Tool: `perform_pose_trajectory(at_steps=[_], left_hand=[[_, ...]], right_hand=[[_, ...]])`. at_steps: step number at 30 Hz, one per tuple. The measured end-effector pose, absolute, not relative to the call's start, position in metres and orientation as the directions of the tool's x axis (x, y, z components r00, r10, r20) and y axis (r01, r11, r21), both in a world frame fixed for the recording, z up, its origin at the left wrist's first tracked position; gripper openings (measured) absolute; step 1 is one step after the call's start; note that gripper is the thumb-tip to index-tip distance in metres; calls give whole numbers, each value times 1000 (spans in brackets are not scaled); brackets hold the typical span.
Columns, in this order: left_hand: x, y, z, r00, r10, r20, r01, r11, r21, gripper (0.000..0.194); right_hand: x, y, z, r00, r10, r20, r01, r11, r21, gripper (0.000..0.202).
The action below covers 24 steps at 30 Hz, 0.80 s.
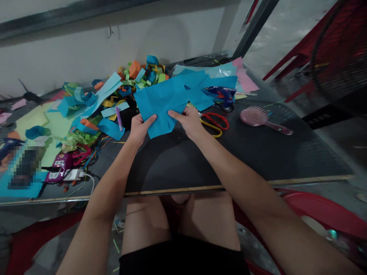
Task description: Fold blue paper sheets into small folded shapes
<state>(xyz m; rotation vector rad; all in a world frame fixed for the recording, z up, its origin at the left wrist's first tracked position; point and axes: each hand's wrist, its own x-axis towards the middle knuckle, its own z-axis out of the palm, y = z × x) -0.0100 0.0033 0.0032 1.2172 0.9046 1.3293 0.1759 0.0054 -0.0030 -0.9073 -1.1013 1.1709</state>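
A creased blue sheet, which looks like paper or felt, is held up above the dark table between my two hands. My left hand grips its lower left part, thumb on the near face. The lower right part is pinched by my right hand, its thumb also in front; the other fingers are mostly hidden behind. More blue pieces lie just behind the sheet. Scissors with red and yellow handles rest right beside my right hand.
Folded colored pieces are heaped at the back. A pink hairbrush and a blue glue gun lie to the right. At left are a purple power strip, a white plug with cable, and scraps. A fan stands far right.
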Motion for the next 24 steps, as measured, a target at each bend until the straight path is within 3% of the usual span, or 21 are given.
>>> perform_pose_trajectory(at_steps=[9,24], left_hand=[[-11,5,1,99,985,141,-168,-123,978,53],[-9,5,3,60,997,56,-247,-39,968,53]], right_hand=[[174,2,2,50,985,167,-231,174,-957,45],[173,4,-4,73,978,194,-239,206,-949,42]])
